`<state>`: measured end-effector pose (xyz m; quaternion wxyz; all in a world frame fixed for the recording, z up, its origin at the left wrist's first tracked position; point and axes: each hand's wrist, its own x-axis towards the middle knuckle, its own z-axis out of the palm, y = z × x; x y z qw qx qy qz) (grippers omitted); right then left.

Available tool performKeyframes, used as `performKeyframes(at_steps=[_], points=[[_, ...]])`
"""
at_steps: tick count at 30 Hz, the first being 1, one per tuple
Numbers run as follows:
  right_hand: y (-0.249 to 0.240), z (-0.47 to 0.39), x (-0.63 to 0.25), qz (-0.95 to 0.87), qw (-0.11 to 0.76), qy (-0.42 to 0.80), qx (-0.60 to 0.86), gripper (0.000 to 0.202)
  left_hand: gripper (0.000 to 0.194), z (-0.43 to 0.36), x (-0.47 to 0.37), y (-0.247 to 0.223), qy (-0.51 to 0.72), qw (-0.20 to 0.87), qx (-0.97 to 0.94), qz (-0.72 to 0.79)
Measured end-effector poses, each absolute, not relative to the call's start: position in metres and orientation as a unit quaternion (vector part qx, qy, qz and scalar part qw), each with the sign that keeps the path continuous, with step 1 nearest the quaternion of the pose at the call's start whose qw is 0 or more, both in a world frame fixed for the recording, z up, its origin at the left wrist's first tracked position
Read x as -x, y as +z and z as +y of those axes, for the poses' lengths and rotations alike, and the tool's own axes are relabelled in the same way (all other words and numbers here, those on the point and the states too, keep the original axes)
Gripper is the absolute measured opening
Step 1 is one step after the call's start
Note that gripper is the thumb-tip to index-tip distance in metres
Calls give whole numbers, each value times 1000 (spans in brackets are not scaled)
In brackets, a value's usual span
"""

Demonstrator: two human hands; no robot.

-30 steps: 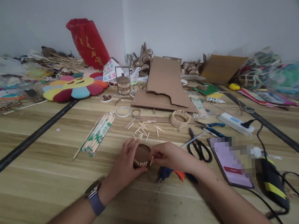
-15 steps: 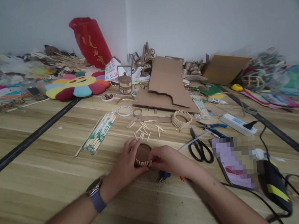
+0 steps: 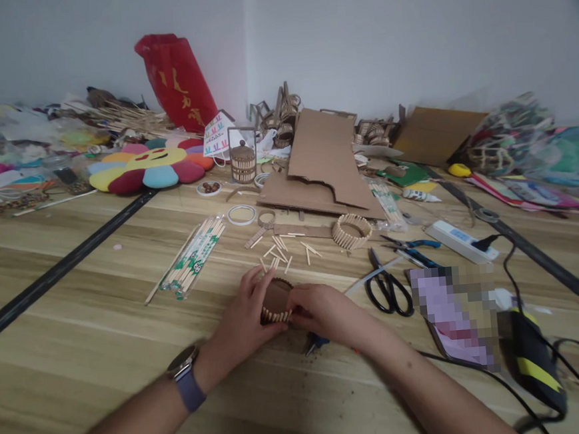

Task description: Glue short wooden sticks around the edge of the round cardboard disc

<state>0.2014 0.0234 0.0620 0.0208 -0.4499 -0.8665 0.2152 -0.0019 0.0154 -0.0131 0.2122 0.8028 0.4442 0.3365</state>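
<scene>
A small round cardboard piece [image 3: 277, 297] with short wooden sticks along its near rim lies between my hands. My left hand [image 3: 251, 310] grips its left side, fingers at the back and thumb at the front. The fingers of my right hand [image 3: 311, 309] are pinched together at its right rim; whether a stick is between them is hidden. Loose short sticks [image 3: 275, 251] are scattered just beyond. A dark blue tool tip [image 3: 317, 342], probably a glue gun, shows partly under my right wrist. A finished-looking ring of sticks [image 3: 351, 231] stands farther back.
Black scissors [image 3: 388, 289], blue-handled pliers [image 3: 416, 244] and a phone [image 3: 450, 318] lie to the right, near a power strip [image 3: 462, 240] and cable. Packed sticks [image 3: 192, 258] lie left. Cardboard sheets [image 3: 322, 154] and a lidded stick bucket [image 3: 243, 162] are behind.
My right hand and forearm have shifted slightly, with the fingertips still at the rim. My left hand has kept its hold.
</scene>
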Motion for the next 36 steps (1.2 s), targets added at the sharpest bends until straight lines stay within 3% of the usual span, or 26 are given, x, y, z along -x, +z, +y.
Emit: performKeyframes(at_steps=[17,36], points=[[69,23,-198,-883,-40,170,436,11,100,15,0,-13,350,202,-802,440],[66,25,-200,-890,-29,177,420,11,105,10,-7,-9,346,167,-808,448]])
